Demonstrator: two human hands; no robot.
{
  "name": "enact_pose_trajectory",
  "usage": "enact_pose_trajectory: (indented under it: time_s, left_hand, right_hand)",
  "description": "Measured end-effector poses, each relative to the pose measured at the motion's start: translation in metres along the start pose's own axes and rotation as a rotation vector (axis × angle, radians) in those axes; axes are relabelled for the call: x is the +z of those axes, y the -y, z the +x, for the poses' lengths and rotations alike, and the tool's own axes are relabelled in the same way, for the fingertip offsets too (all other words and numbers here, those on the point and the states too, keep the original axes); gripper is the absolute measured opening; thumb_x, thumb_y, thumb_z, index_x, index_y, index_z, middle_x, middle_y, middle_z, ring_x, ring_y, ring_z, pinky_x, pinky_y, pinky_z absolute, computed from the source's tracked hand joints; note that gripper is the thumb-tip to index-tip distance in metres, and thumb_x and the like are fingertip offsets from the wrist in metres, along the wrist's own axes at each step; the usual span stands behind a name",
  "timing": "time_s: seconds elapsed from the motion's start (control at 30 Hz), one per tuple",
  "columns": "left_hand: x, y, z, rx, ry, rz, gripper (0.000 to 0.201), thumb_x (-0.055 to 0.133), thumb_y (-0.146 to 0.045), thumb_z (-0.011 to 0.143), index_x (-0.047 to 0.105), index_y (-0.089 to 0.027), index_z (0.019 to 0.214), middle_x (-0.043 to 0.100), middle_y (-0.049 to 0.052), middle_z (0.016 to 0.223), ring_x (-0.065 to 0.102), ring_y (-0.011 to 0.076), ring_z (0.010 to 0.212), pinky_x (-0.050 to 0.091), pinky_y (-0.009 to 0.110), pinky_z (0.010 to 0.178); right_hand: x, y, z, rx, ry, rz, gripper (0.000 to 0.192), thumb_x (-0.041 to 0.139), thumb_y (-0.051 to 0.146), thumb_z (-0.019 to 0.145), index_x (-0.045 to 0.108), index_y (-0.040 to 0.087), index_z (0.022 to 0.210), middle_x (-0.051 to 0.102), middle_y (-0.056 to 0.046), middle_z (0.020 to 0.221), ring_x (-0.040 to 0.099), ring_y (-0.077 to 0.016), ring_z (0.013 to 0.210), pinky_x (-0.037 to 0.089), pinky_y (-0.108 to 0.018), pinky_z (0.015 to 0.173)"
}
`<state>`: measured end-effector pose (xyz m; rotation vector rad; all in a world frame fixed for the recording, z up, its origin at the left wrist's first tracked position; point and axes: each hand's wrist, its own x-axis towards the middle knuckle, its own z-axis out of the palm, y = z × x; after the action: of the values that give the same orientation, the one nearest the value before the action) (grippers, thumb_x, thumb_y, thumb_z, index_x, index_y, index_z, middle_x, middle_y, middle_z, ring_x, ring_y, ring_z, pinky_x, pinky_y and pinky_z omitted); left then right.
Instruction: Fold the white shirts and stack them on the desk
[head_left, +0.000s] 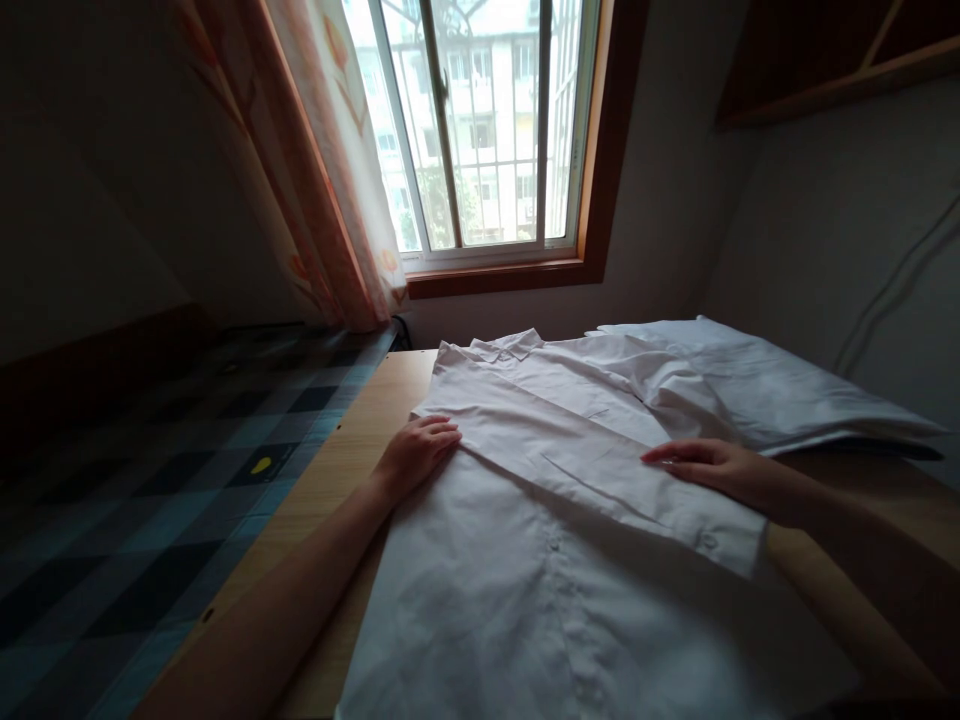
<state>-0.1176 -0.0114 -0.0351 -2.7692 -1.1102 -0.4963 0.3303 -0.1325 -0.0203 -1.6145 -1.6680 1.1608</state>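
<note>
shirt (pixel 570 500) on table (pixel 352 440), folded pile (pixel 757 385) behind right, window (pixel 480 130) beyond, curtain (pixel 330 170) left

Dim room, single daylight source, strong backlight.
Window (pixel 480 130) overexposed, outside washed out; walls and left foreground near black. White shirt (pixel 555 500) catches soft light, low contrast. Wide-angle bending at frame edges; focus acceptable, slight noise in shadows.

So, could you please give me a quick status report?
Left hand flat on shirt. Right hand flat on folded sleeve. Nothing in the way.

left hand (pixel 416 452): flat, palm down | right hand (pixel 712 468): flat, fingers extended
</note>
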Motion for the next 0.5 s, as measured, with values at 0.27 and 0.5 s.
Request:
enact_pose_trajectory:
  time_s: [0.27,0.5]
  left_hand:
    - [-0.008,-0.012,0.003,-0.001,0.063,0.135,0.026,0.046,-0.008,0.092,0.068,-0.017,0.103,0.069,0.012,0.116,0.061,0.0244,0.114,0.051,0.041,0.100]
    - [-0.011,-0.011,0.000,-0.020,0.097,0.035,0.024,0.044,-0.021,0.097,0.068,-0.019,0.095,0.071,0.010,0.102,0.066,0.0216,0.097,0.054,0.035,0.088]
  right_hand:
    - [0.008,-0.017,0.003,-0.082,0.014,-0.363,0.049,0.059,0.056,0.079,0.075,0.024,0.112,0.073,-0.008,0.098,0.065,-0.0269,0.082,0.050,-0.035,0.079]
    - [0.014,0.023,0.018,-0.258,-0.087,-0.731,0.024,0.066,0.038,0.079,0.078,0.025,0.094,0.067,-0.015,0.107,0.061,-0.0331,0.099,0.047,-0.042,0.087]
